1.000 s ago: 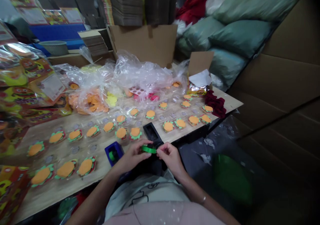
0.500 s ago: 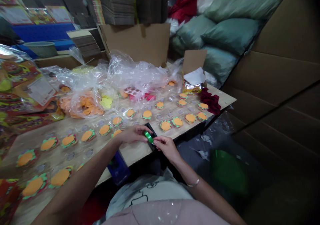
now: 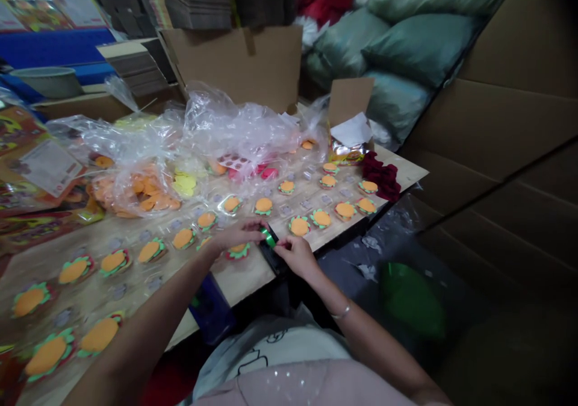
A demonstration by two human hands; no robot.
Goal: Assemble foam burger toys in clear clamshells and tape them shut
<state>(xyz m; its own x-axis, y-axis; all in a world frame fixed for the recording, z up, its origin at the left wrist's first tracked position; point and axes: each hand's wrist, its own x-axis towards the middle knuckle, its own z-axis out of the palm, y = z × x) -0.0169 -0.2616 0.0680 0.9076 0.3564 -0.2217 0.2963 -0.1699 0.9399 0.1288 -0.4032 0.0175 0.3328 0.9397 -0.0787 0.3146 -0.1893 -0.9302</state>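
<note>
A roll of shiny green tape (image 3: 268,237) sits at a black tape dispenser (image 3: 273,259) on the table's front edge. My left hand (image 3: 246,234) has its fingers closed on the far left side of the roll. On the other side, my right hand (image 3: 297,255) pinches at the roll's near end, thumb and forefinger together; the tape end itself is too small to make out. Beside my left hand lies a toy burger (image 3: 238,251) with an orange top and green edge, partly hidden by the hand. Another toy burger (image 3: 298,226) is just beyond my right hand.
Rows of toy burgers in clear trays cover the wooden table (image 3: 253,276). Behind them are clear plastic bags (image 3: 239,123), orange pieces (image 3: 149,189) and an open carton (image 3: 350,102). A dark red cloth (image 3: 382,176) lies right. A blue holder (image 3: 211,309) hangs at the front edge.
Both hands have moved slightly away from my body with the tape roll, now lower against the dispenser. The toy burger beside my left hand has come into sight. The camera view has shifted a little.
</note>
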